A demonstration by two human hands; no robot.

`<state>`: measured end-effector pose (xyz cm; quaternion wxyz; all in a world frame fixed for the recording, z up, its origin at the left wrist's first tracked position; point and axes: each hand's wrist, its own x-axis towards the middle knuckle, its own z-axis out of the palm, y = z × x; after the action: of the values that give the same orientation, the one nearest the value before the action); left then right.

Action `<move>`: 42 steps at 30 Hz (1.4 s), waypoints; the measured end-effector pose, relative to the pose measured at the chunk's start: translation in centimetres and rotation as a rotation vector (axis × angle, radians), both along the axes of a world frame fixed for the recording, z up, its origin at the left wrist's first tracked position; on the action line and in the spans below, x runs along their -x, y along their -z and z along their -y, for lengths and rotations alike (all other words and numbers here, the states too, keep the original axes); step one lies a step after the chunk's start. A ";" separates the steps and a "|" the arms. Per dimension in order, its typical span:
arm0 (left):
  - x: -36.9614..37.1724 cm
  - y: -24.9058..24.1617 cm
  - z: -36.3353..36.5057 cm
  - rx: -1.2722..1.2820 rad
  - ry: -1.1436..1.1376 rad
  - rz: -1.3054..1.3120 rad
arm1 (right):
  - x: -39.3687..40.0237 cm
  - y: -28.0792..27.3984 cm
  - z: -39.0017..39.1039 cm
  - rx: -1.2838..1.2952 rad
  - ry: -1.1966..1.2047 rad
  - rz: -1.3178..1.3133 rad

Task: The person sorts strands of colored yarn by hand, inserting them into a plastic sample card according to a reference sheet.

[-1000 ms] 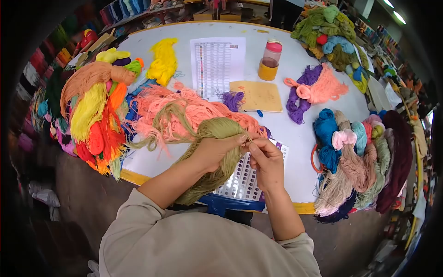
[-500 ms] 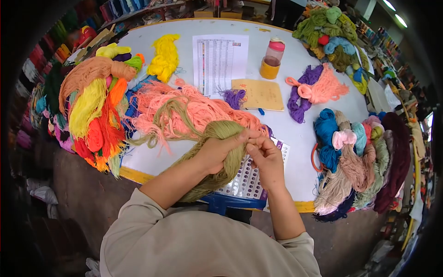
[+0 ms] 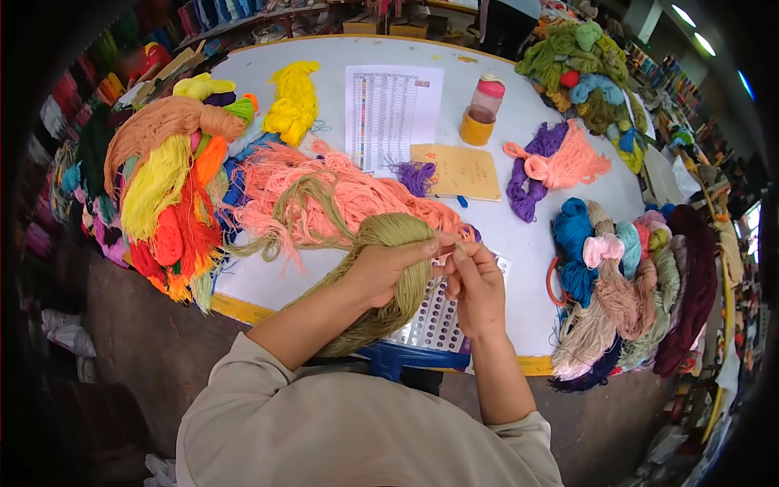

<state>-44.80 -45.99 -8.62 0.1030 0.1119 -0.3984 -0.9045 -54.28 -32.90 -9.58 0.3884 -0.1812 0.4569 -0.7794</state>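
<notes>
An olive-green yarn skein (image 3: 395, 230) hangs around my left hand (image 3: 388, 268), whose thumb and fingers reach past its right side. My right hand (image 3: 477, 284) is closed in a pinch, its fingertips touching those of my left hand; what it pinches is too small to make out. Beyond the skein lies a heap of salmon-pink yarn (image 3: 357, 191) with loose olive strands across it. Partly under my hands is a card with rows of dark dots (image 3: 438, 321).
A printed sheet (image 3: 398, 105), a brown envelope (image 3: 466, 170) and a pink-lidded bottle (image 3: 484, 105) lie or stand on the white table (image 3: 527, 260). Mixed yarn is piled left (image 3: 166, 195) and right (image 3: 617, 284). Two people are partly visible at the back.
My right hand has shifted slightly right and its fingers have changed their bend. The left hand keeps the skein. The view has moved a little.
</notes>
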 end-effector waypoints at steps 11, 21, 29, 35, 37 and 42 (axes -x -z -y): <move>0.5 1.4 0.8 0.285 -0.225 -0.034 | -0.7 0.1 -0.6 -0.161 -0.021 -0.261; -12.6 -0.5 17.8 -0.421 -0.502 -0.203 | 9.9 2.1 -12.4 0.232 0.250 -0.071; -21.5 -6.5 20.9 -0.028 -0.399 -0.653 | 22.8 -4.2 -33.2 -0.079 1.576 -0.509; -7.1 2.6 12.2 0.035 -0.112 0.067 | 9.4 2.9 -7.4 -0.399 0.336 -0.540; -3.1 6.9 9.6 0.241 -0.046 0.369 | 4.9 3.7 -1.9 -0.520 0.043 -1.067; -1.2 9.9 6.4 1.507 -0.080 0.235 | 3.3 9.5 3.8 -0.556 -0.104 -1.140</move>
<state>-43.57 -52.40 -18.54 0.1411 0.1211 -0.9119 -0.3660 -57.56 -36.75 -19.06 0.1541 -0.4820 0.7677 -0.3931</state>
